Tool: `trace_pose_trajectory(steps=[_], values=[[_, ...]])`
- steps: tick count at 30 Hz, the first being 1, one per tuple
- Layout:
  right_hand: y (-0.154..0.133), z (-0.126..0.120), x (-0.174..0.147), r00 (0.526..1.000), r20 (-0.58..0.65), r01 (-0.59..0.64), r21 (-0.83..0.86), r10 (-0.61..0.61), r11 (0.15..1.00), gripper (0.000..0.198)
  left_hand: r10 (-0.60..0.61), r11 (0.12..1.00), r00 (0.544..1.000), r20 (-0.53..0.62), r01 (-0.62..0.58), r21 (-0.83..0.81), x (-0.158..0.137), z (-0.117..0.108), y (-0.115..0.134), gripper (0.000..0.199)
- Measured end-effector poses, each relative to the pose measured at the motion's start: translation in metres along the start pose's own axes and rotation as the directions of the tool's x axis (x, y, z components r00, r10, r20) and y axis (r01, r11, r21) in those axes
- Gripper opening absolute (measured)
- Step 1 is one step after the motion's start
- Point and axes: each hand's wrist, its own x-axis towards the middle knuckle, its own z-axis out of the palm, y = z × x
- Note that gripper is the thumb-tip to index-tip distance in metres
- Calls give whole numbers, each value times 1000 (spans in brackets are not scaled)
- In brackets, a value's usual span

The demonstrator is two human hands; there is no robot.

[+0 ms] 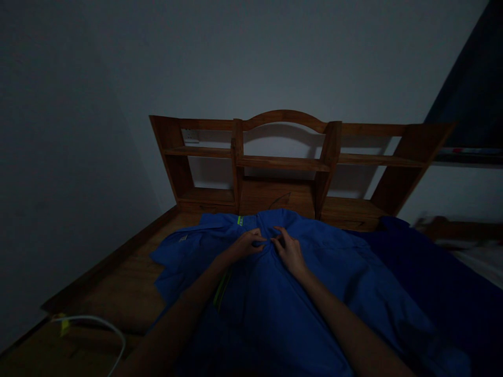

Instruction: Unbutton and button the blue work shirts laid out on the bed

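Note:
A blue work jacket [275, 309] with yellow-green reflective strips lies spread over a wooden surface, its cloth wrinkled where my fingers meet. My left hand [249, 243] pinches the fabric near the top middle, thumb and forefinger close together. Just to its right, my right hand [290, 252] has its thumb and forefinger curled onto the same gathered spot. The fingertips of both hands almost touch each other. Whatever small part lies between them is too dark and small to make out.
A wooden shelf unit [283, 163] stands behind the jacket against the wall. Darker blue cloth [440, 285] spreads to the right. At the lower left, a white cable [113, 327] curves over the wooden boards [129, 280]. A dark curtain [471, 89] hangs at the upper right.

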Motion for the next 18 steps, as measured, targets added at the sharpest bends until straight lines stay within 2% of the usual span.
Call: trace_pose_trajectory(steps=[9,18], values=[[3,0,0,999,-29,-29,-136,26,990,30,-15,999,999,44,17,-42,-2,4,-4,25],[7,-4,2,998,-30,-51,-113,47,992,28,-3,1000,997,72,5,-26,0,-1,7,28]])
